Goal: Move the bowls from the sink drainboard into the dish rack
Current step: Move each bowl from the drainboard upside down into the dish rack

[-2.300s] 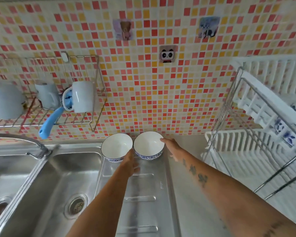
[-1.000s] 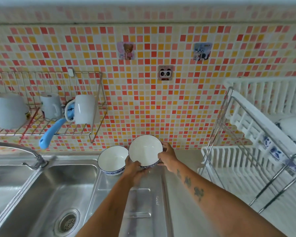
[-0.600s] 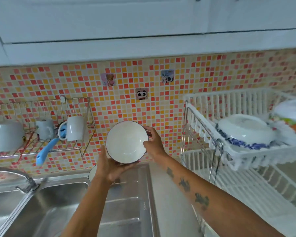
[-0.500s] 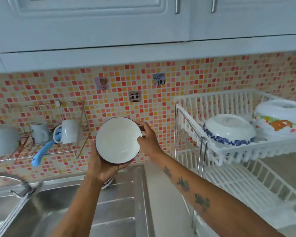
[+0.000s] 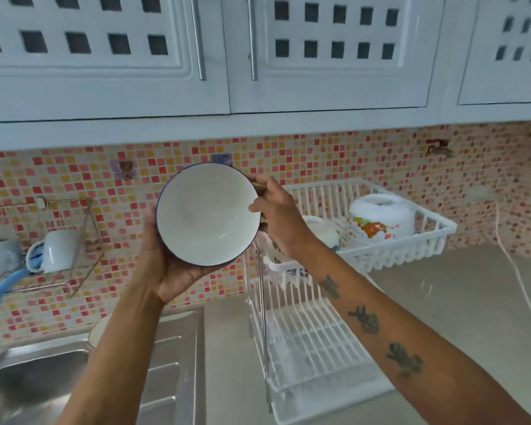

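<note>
Bowl (image 5: 208, 213), round glossy white, blue-rimmed, clasped between left hand (image 5: 163, 265) and right hand (image 5: 278, 214) grip.

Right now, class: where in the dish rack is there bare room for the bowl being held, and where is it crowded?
The bowl is held by the left hand and right hand. The dish rack's lower tier looks bare, bordered by the drainboard and the counter. The upper tier is crowded with upturned bowls; only its far-right end shows a gap.
</note>
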Demonstrator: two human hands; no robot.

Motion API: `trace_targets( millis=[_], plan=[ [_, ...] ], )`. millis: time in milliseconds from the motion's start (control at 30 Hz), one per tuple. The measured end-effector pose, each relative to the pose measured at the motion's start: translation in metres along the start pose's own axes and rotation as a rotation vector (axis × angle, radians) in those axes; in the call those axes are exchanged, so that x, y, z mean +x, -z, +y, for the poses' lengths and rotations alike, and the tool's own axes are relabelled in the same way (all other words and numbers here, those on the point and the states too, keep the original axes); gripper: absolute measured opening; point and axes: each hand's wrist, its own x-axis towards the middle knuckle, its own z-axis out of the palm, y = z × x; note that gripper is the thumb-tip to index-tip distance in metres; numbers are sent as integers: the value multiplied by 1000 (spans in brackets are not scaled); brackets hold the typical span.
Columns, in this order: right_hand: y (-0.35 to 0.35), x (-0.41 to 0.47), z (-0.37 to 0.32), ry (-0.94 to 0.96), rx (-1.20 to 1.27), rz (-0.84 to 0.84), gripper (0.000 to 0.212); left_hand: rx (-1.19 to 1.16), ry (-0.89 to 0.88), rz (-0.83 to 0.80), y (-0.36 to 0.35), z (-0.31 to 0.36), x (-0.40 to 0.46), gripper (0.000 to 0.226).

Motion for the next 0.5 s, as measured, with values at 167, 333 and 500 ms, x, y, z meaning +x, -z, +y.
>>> trace_targets(
  millis=[167, 333, 500],
  plan=[
    [64, 0, -21, -121, 13, 28, 28, 310, -140, 185, -63, -22, 30, 61],
    [111, 3, -22, -189, -98, 73, 65, 720, -301, 211, -98, -37, 60, 55],
    [134, 4, -13, -225, -106, 128, 53, 1088, -461, 349, -110, -55, 87, 79]
  ],
)
